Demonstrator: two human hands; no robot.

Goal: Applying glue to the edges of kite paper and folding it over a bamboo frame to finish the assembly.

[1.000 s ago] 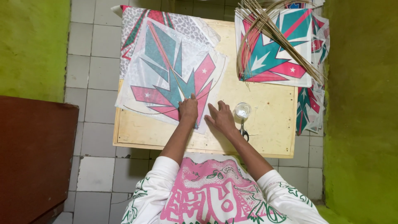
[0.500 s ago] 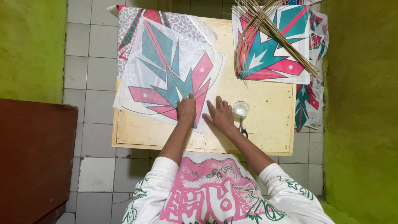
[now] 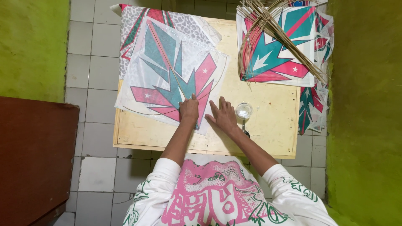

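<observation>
Both arms are extending forward from the torso, white sleeves covering the upper arms and forearms bare, converging toward the middle. The left hand (image 3: 189,109) is resting palm down with its fingers curled loosely and the index finger pointing ahead, pressing flat onto the surface beneath it. The right hand (image 3: 223,116) is lying just beside it, palm down, fingers spread and angling forward and leftward, gripping nothing; the two hands are sitting near each other without touching.
</observation>
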